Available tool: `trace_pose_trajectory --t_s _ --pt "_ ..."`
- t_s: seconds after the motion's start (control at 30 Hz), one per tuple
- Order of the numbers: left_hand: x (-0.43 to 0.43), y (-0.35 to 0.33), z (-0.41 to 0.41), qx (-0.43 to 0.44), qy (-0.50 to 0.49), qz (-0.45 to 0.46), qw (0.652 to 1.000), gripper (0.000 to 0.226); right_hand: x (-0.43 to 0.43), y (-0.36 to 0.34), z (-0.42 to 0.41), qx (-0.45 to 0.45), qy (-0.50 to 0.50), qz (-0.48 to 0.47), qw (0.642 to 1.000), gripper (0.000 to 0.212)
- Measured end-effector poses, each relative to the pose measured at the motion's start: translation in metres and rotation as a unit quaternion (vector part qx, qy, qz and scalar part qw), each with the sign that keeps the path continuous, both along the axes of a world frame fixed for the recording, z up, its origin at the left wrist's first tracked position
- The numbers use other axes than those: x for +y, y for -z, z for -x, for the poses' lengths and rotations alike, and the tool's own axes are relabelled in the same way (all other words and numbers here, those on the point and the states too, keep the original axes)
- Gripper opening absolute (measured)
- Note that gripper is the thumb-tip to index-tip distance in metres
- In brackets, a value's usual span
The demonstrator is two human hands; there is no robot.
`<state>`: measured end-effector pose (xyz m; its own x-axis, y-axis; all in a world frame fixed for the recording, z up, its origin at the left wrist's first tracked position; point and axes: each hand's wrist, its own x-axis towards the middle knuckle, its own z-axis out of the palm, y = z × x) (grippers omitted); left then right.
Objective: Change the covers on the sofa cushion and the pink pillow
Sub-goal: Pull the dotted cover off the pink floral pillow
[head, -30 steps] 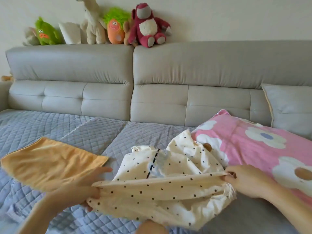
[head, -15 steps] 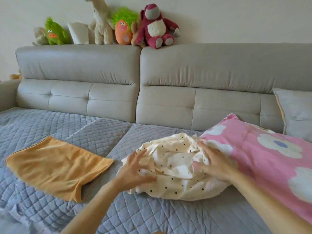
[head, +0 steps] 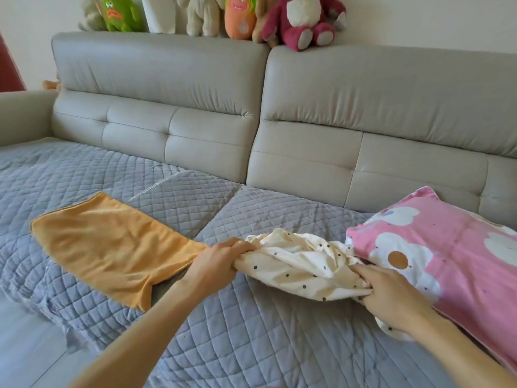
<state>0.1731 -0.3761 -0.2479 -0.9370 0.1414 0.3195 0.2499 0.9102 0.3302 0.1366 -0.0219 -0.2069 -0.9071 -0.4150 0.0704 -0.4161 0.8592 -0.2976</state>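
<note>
**Cream dotted cover bunched in both hands, ready for the pink pillow**

Cream cotton with small dark dots is gathered between the two hands. The left hand (head: 216,266) has its fingers closed tight around one end of the dotted cover (head: 300,266), and the right hand (head: 391,296) has its fingers clamped on the other end, just beside the pink pillow (head: 447,256). The cover lies crumpled on the quilted seat cover (head: 251,331), touching the near corner of the pillow. The pillow is still in its pink flower case and leans against the sofa (head: 363,107) at the right. An orange cover (head: 109,247) lies flat to the left, its edge under the left hand.

I judge that the person is bunching the cover to find its opening. To do this well, both hands should collect the cloth up to the closed end, so that the mouth stays open between the thumbs, and should keep the seams straight. Which part of the bundle is the opening I cannot tell.

Plush toys (head: 296,21) sit along the top of the sofa back. No brand, label or readable writing shows on the covers, the pillow or the toys.
</note>
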Motion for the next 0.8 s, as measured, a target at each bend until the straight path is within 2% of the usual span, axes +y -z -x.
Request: trace_pose_trajectory --t_s 0.03,0.1,0.2,0.37,0.4,0.43,0.47,0.5,0.53,0.57,0.6,0.67,0.73,0.8 --pt "-0.015 -0.011 -0.002 0.021 -0.004 -0.011 1.000 0.062 -0.013 -0.010 -0.001 0.003 -0.008 0.044 0.999 0.042" --pt "-0.048 -0.038 -0.009 0.072 -0.028 -0.015 0.997 0.061 -0.048 -0.030 -0.002 0.003 -0.019 0.109 0.994 0.045" --pt "-0.101 -0.081 -0.015 0.144 -0.074 0.025 0.987 0.061 -0.113 -0.046 0.005 0.029 -0.026 0.150 0.988 0.046" --pt "-0.184 -0.128 -0.020 0.209 -0.243 0.117 0.940 0.057 -0.232 -0.052 0.008 0.071 -0.042 0.246 0.966 0.052" --pt "-0.201 -0.125 -0.023 0.192 -0.279 0.147 0.930 0.063 -0.253 -0.050 0.004 0.050 -0.063 0.257 0.963 0.054" --pt "-0.217 -0.119 -0.028 0.141 -0.314 0.186 0.920 0.071 -0.272 -0.045 -0.002 -0.002 -0.100 0.259 0.961 0.058" --pt "-0.235 -0.109 -0.033 0.048 -0.347 0.224 0.909 0.081 -0.290 -0.037 -0.008 -0.084 -0.143 0.243 0.956 0.067" --pt "-0.246 -0.099 -0.040 -0.070 -0.376 0.246 0.891 0.089 -0.304 -0.027 -0.015 -0.164 -0.184 0.199 0.949 0.083" --pt "-0.252 -0.089 -0.047 -0.177 -0.393 0.231 0.872 0.094 -0.314 -0.013 -0.021 -0.205 -0.219 0.128 0.945 0.094" --pt "-0.253 -0.077 -0.053 -0.241 -0.399 0.190 0.864 0.095 -0.320 0.003 -0.025 -0.198 -0.242 0.057 0.948 0.096" --pt "-0.252 -0.066 -0.058 -0.266 -0.387 0.139 0.872 0.089 -0.322 0.018 -0.029 -0.166 -0.252 0.012 0.953 0.091" --pt "-0.238 -0.041 -0.063 -0.252 -0.338 0.035 0.906 0.071 -0.318 0.041 -0.034 -0.105 -0.256 -0.019 0.961 0.078" --pt "-0.218 -0.016 -0.068 -0.216 -0.318 -0.016 0.923 0.059 -0.312 0.058 -0.038 -0.082 -0.250 -0.022 0.964 0.070" --pt "-0.199 0.008 -0.072 -0.197 -0.324 -0.050 0.924 0.049 -0.309 0.076 -0.035 -0.048 -0.247 -0.015 0.968 0.062"
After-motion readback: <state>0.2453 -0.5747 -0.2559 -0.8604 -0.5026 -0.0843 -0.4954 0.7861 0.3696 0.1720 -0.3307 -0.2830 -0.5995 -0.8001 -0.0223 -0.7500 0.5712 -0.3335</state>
